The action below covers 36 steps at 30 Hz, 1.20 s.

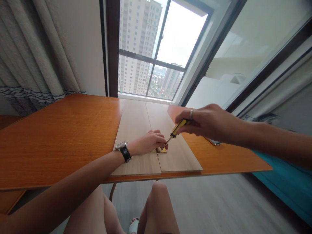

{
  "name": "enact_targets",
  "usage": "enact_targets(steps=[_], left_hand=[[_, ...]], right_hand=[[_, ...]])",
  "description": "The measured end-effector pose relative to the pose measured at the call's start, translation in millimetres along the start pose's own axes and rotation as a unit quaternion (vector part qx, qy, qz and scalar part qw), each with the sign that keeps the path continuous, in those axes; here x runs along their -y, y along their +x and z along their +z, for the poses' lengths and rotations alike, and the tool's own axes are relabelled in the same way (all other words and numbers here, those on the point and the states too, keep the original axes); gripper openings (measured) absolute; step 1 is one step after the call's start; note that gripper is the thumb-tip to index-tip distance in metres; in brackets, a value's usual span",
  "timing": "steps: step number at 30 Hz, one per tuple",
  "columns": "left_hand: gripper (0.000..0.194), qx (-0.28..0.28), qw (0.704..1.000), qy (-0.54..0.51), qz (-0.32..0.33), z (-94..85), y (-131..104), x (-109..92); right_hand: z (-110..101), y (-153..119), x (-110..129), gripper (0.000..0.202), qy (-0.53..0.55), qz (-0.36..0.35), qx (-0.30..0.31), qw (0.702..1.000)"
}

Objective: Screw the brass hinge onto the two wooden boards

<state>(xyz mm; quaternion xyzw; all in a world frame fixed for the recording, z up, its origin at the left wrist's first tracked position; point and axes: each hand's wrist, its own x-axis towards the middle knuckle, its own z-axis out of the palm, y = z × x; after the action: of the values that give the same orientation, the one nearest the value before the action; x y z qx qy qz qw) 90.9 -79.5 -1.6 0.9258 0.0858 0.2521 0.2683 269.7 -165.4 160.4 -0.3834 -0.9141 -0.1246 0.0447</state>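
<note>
My right hand (211, 122) is wrapped round the yellow-and-black handle of a screwdriver (178, 128). The shaft slants down to the left, its tip at the fingers of my left hand (153, 142). Those fingers are closed and low over a brass-coloured hinge (163, 150); whatever they pinch at the tip is too small to make out. The hinge lies across the seam between two pale wooden boards, the left board (135, 126) and the right board (179, 156), set side by side. My left hand covers part of the hinge.
Both boards rest on an orange-brown wooden table (80, 136), near its front edge. A flat dark-edged object (213, 141) lies right of the boards, partly behind my right forearm. A window (156, 61) stands beyond the table, a curtain (36, 48) at left. My knees are below the front edge.
</note>
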Motion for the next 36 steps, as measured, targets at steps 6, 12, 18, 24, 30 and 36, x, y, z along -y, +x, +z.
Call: enact_targets(steps=[6,12,18,24,30,36], left_hand=[[0.025,-0.002,1.0,0.01,0.007,0.0,1,1],[0.029,-0.006,1.0,-0.028,0.006,1.7,0,2],[0.026,0.004,1.0,-0.03,0.003,-1.1,-1,0],[0.021,-0.008,1.0,-0.024,0.009,-0.6,-1,0],[0.023,-0.01,0.999,-0.029,0.017,1.7,0,3],[0.023,-0.005,1.0,-0.026,0.013,1.1,-1,3]], right_hand=[[-6,3,1,0.027,0.029,-0.043,0.002,0.999],[-10,-7,-1,0.02,0.094,-0.103,-0.035,0.99],[3,-1,-1,0.045,-0.008,-0.049,-0.083,0.995],[4,0,-6,0.042,-0.049,-0.051,-0.027,0.997],[-9,-7,-8,0.03,0.06,-0.128,0.003,0.99],[-5,5,-1,0.035,-0.07,-0.026,0.024,0.997]])
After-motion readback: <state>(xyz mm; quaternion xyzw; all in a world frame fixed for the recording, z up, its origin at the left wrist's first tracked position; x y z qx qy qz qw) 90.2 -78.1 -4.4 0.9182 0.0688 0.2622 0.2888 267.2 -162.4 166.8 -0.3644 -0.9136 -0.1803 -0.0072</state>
